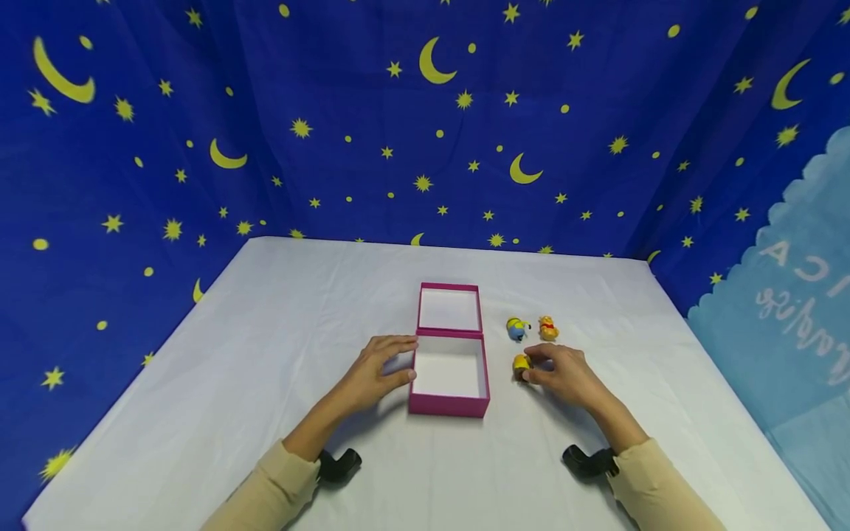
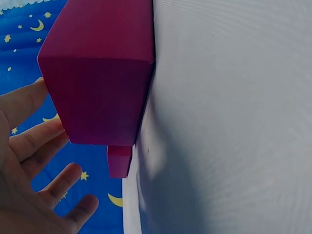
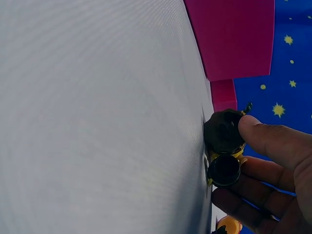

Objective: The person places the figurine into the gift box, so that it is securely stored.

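Observation:
A magenta box [image 1: 450, 406] with a white inside stands at mid-table, its hinged lid [image 1: 480, 306] laid back behind it. My left hand [image 1: 381, 371] is at the box's left side, fingers spread; in the left wrist view its fingertips touch the box's upper edge. To the right of the box, my right hand [image 1: 564, 375] pinches a small yellow toy figure [image 1: 521, 363] with a dark lower part between thumb and fingers. That figure is low at the tabletop; in the right wrist view its dark underside [image 3: 224, 131] faces the camera.
Behind the right hand lie a yellow and blue Minion figure [image 1: 516, 329] and an orange-yellow bear figure [image 1: 547, 329]. A white cloth [image 1: 319, 295] covers the table. Blue curtains [image 1: 358, 96] with moons and stars hang around it. Black wrist mounts [image 1: 340, 466] sit at both cuffs.

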Available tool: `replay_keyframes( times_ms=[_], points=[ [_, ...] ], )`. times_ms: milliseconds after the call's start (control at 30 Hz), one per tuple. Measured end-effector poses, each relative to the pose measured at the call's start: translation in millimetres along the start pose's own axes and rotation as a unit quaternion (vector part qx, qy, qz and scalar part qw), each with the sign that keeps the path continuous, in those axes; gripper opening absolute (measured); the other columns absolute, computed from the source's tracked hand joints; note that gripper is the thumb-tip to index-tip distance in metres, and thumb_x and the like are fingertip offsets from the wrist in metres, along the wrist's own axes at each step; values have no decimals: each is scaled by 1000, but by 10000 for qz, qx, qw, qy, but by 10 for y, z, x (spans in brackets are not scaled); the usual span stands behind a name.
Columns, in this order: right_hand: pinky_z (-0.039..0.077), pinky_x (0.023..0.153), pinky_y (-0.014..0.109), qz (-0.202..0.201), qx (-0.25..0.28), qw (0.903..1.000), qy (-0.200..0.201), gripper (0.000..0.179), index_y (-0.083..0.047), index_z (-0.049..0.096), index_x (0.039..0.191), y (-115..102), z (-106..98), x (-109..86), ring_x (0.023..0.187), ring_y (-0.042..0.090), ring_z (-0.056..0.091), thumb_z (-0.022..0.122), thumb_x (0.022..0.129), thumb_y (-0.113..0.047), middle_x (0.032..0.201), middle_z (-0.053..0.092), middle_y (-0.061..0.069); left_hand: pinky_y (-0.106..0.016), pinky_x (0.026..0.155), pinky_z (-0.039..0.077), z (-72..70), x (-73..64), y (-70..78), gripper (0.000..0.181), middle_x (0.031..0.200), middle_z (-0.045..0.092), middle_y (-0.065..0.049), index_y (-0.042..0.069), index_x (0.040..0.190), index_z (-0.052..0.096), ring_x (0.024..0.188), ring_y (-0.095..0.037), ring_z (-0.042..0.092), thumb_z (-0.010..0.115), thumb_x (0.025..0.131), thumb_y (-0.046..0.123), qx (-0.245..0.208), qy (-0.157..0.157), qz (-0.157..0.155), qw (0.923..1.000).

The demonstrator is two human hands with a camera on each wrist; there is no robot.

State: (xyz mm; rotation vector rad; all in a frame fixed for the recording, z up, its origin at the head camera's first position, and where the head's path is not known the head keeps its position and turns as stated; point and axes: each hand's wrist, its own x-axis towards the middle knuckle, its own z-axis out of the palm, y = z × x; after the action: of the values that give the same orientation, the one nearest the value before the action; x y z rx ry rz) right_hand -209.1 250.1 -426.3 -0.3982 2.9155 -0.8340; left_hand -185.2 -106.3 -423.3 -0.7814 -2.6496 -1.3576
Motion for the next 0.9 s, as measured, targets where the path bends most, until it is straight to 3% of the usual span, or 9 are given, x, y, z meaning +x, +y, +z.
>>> replay_keyframes(
  times_ms=[667, 900],
  points=[
    [25, 100, 58, 181, 141, 9997, 105, 42, -7, 62, 121, -2, 15, -13, 110, 31, 57, 71, 83, -26, 113, 68, 9, -54, 104, 30, 16, -17, -10, 49, 141, 50, 1, 8, 131, 56, 132, -26, 36, 69, 86, 24, -80, -4, -158, 9998],
    [38, 97, 57, 77, 231, 9994, 245, 42, -8, 62, 121, -51, -4, -28, 116, 34, 56, 70, 84, -26, 115, 68, 10, -54, 103, 31, 22, -22, -21, 50, 141, 50, 2, 9, 131, 56, 132, -25, 36, 68, 86, 26, -75, -4, -166, 9998]
  ],
)
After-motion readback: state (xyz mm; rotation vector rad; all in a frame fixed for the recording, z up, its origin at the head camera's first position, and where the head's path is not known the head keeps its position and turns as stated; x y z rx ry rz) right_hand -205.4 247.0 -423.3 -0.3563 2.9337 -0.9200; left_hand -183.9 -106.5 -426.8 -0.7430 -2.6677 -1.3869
